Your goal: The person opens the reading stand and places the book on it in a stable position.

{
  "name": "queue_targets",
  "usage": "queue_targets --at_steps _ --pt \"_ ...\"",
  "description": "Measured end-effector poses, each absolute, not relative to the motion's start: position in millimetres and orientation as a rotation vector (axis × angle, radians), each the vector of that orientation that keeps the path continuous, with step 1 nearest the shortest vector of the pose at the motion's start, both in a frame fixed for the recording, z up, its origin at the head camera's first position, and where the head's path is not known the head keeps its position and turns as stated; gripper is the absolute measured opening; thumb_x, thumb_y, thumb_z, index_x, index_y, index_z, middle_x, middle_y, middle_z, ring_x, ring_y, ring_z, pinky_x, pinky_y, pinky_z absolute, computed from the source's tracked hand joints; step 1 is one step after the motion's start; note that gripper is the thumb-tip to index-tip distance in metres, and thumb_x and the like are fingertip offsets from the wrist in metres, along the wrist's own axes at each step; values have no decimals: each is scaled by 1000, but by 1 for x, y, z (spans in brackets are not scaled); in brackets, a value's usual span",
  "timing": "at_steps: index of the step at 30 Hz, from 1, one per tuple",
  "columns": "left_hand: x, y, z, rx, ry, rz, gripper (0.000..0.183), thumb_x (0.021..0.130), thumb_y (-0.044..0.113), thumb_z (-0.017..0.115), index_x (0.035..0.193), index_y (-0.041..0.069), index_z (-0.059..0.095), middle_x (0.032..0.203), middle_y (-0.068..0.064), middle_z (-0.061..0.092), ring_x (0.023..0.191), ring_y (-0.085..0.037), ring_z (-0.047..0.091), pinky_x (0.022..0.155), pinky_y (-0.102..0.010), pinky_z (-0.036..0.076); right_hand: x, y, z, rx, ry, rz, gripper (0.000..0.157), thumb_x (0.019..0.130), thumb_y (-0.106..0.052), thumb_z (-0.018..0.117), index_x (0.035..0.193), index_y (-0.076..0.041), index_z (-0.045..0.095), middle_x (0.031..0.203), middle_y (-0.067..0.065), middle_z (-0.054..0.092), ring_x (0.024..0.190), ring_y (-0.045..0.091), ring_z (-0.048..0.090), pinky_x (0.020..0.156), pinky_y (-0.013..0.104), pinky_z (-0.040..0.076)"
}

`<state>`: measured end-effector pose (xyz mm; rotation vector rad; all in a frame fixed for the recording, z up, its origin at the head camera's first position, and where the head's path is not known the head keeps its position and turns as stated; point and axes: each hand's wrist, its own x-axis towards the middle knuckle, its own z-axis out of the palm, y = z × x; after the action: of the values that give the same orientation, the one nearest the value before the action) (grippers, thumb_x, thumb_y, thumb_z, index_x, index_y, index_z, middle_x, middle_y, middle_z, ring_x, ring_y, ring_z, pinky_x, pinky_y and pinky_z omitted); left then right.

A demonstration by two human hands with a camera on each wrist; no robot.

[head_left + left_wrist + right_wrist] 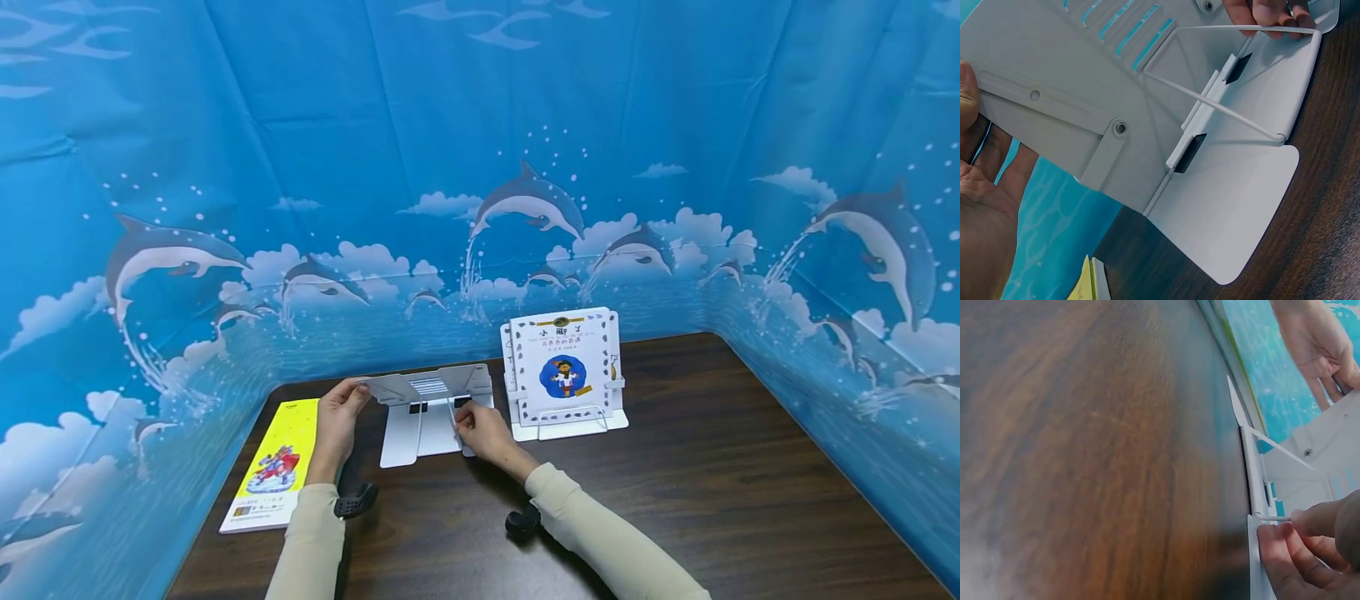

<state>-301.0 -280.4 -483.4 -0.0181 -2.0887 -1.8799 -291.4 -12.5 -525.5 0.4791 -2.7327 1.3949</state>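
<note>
Setting up the white metal folding bookstand [437, 433] seems the step in hand; it sits on the dark wooden tabletop [712, 467] between a yellow-and-white book [288, 433] and a similar white stand [573, 429] bearing a white-covered book [536, 358]. The left hand [337, 421] grips the raised back panel [390, 385]; the right hand [483, 433] pinches the thin white wire holder [1216, 105]. The next move likely calls for steadying the panel while angling the wire.

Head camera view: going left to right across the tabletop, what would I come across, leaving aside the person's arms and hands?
A yellow-and-white book lying flat → a white folding stand, partly opened → a second white stand with a picture book propped on it.
</note>
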Motion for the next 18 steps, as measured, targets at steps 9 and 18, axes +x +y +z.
queue_targets --at_steps 9,18 --pt "-298 -278 -487 25 -2140 -1820 36 107 20 65 137 0 67 105 28 73 113 2 65 99 -8 48 -280 20 -494 355 -2428 1574 5 97 -1 70 102 -2 71 89 10 74 74 9 63 64 20 52" --pt "-293 -278 -490 8 -2047 -1847 35 103 8 69 137 1 68 116 18 76 114 4 69 99 -10 51 -267 45 -446 274 -2225 1553 17 102 -12 73 118 -6 70 108 10 72 96 22 70 84 35 62"
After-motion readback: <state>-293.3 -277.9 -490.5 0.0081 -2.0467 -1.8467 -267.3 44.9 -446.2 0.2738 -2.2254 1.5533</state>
